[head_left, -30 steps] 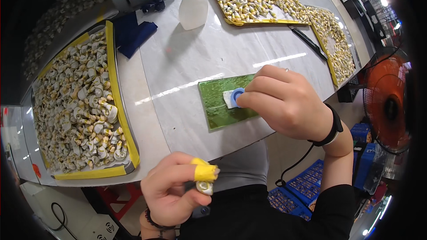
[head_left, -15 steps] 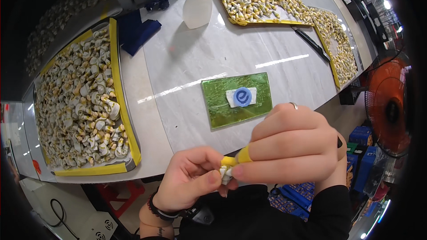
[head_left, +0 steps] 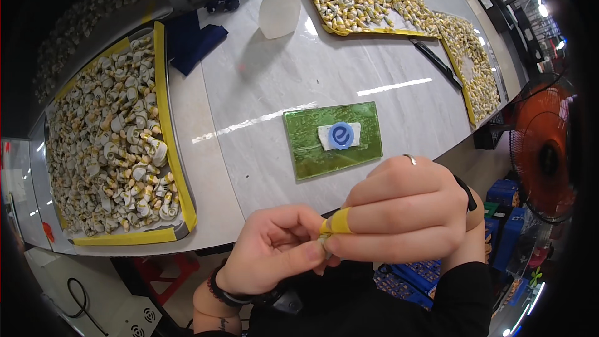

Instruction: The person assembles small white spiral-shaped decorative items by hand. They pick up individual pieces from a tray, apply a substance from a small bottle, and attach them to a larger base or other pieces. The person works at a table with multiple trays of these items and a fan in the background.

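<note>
My left hand (head_left: 268, 253) and my right hand (head_left: 405, 209) meet at the front edge of the table. Between their pinched fingertips is a small pale part (head_left: 326, 243), mostly hidden by the fingers. A yellow band of tape (head_left: 339, 220) wraps one finger of my right hand. Just beyond the hands lies a green rectangular pad (head_left: 306, 162). On the pad sit a white patch (head_left: 324, 142) and a round blue piece (head_left: 341, 136) with a dark curved mark.
A yellow-edged tray (head_left: 131, 237) of small white-and-yellow parts stands at left. Two more such trays, a back one (head_left: 340, 32) and a right one (head_left: 465, 97), lie farther off. Around them are a squeeze bottle (head_left: 279, 12), dark blue cloth (head_left: 196, 47), black utility knife (head_left: 435, 62) and orange fan (head_left: 546, 150).
My right hand has turned slightly and drawn closer to my left fingertips. The small part, more exposed before, is now mostly covered by the fingers.
</note>
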Motion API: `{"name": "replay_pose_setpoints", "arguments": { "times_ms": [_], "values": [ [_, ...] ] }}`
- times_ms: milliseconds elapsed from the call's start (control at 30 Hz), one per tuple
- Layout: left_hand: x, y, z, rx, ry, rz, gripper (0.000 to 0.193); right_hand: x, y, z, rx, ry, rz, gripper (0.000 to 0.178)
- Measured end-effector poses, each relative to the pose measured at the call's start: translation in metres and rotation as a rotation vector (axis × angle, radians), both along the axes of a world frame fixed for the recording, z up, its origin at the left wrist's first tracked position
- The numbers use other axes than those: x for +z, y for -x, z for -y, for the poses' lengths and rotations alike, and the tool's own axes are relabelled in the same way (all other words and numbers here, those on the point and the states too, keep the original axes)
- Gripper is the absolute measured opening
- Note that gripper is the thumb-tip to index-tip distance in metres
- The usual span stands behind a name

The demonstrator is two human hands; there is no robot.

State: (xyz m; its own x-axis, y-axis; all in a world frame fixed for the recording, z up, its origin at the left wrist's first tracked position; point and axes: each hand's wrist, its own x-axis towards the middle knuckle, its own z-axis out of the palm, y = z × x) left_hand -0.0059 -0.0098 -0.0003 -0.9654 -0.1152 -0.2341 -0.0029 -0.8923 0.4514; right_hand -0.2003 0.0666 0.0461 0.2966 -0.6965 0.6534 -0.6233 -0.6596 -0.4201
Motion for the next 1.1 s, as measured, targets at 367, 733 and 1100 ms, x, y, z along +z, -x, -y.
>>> {"name": "replay_pose_setpoints", "arguments": {
  "times_ms": [367, 733, 1100],
  "values": [
    [0.004, -0.005, -0.005, 0.440, 0.974, -0.060, 0.033, 0.025, -0.009, -0.024, -0.074, -0.160, -0.118, 0.020],
    [0.018, 0.010, -0.012, 0.825, 0.927, 0.116, 0.051, -0.043, -0.062, -0.034, 0.074, -0.703, 0.527, 0.055],
    [0.023, 0.012, 0.010, 0.676, 1.378, -0.182, 0.046, -0.069, -0.068, -0.023, 0.363, -0.986, 0.946, 0.039]
  ]
}}
